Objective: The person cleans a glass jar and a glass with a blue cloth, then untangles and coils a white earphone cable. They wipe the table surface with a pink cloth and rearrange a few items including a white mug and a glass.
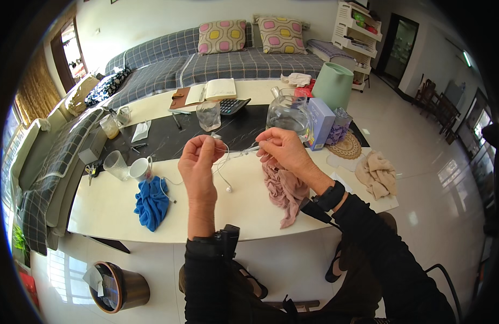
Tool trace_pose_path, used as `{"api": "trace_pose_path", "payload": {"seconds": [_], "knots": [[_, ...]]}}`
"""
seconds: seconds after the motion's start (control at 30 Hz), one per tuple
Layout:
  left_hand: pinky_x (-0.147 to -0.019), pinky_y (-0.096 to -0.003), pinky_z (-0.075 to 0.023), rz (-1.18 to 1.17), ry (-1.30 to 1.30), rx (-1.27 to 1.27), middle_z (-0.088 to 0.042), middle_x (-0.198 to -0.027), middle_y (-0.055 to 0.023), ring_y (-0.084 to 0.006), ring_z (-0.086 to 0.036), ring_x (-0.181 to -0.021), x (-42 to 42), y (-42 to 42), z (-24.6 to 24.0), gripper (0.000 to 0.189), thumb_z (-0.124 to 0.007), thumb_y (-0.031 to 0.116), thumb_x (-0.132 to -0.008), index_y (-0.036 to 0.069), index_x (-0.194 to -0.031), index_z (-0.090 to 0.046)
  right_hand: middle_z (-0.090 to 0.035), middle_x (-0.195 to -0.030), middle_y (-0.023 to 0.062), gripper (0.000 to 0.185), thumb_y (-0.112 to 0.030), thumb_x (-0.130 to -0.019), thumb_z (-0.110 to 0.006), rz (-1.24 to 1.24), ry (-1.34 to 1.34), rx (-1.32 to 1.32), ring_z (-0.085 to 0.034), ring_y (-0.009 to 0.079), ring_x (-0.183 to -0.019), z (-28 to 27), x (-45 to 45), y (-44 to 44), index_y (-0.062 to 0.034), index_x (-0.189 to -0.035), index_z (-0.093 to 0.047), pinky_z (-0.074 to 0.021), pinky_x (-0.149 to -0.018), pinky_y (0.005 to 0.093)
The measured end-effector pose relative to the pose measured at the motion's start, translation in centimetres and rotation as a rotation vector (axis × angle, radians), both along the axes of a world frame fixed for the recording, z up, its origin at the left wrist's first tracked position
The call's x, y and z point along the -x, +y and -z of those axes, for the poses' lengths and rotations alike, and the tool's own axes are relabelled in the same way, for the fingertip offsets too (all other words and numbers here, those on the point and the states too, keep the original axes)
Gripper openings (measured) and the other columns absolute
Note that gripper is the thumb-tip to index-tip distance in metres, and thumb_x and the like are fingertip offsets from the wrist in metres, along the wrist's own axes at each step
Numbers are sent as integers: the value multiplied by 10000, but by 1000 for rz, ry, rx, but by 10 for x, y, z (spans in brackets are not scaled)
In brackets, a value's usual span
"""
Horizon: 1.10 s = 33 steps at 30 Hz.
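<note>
White wired earphones [228,189] are held up above the table between both hands, one earbud dangling on its cord. My left hand [202,156] pinches a small white part of them between thumb and fingers. My right hand [282,148] grips a bundle of the white cord. Under the right hand lies a crumpled pink cloth [286,190]. A blue cloth [151,204] lies left of the left hand, with a white cable end [174,201] beside it.
Beyond the hands stand a glass cup [209,116], a glass teapot [286,117], a blue box [320,123] and a green pitcher [333,86]. A white mug [141,170] and a clear glass [116,165] stand left. A beige cloth [377,174] lies right. A bin [130,287] stands on the floor.
</note>
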<state>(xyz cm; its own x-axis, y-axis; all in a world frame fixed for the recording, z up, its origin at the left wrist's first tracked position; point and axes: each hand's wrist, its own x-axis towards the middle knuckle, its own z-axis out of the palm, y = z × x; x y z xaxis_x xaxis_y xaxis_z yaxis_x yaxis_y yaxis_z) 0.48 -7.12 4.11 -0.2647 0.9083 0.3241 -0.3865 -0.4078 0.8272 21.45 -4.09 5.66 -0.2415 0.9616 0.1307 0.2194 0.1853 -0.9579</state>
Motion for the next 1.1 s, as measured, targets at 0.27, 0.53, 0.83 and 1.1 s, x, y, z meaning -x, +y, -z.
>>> {"api": "trace_pose_path", "payload": {"seconds": [0.27, 0.53, 0.83, 1.1], "knots": [[-775, -288, -544, 348, 190, 53, -706, -793, -80, -143, -678, -741, 24, -9, -10, 227, -696, 233, -959, 34, -859, -653, -709, -937, 78, 219, -165, -998, -615, 41, 300, 130, -698, 126, -780, -20, -12, 7, -33, -1168, -655, -601, -680, 252], [-708, -253, -531, 339, 460, 73, -712, -786, -66, -107, -667, -735, 19, -9, -10, 184, -789, 140, -872, 28, -836, -648, -705, -897, 30, 199, -159, -1006, -615, -115, 103, -133, -670, 74, -798, -54, -13, 2, -33, -1146, -677, -563, -693, 215], [-873, -266, -512, 375, 314, -100, -716, -1069, -74, -122, -647, -968, -10, -9, -11, 289, -699, 80, -933, -19, -1203, -668, -671, -859, -2, 166, -94, -989, -607, -416, 63, -183, -645, 71, -795, -70, 1, 0, -26, -1112, -694, -516, -698, 224], [-717, -250, -534, 155, 105, 22, -721, -893, -58, -119, -664, -778, -13, -5, -5, 169, -723, 83, -925, -25, -1055, -720, -575, -1308, 140, 743, -489, -966, -634, -383, 393, 139, -620, 224, -1123, -47, 13, 4, -19, -1477, -371, -529, -938, 350]]}}
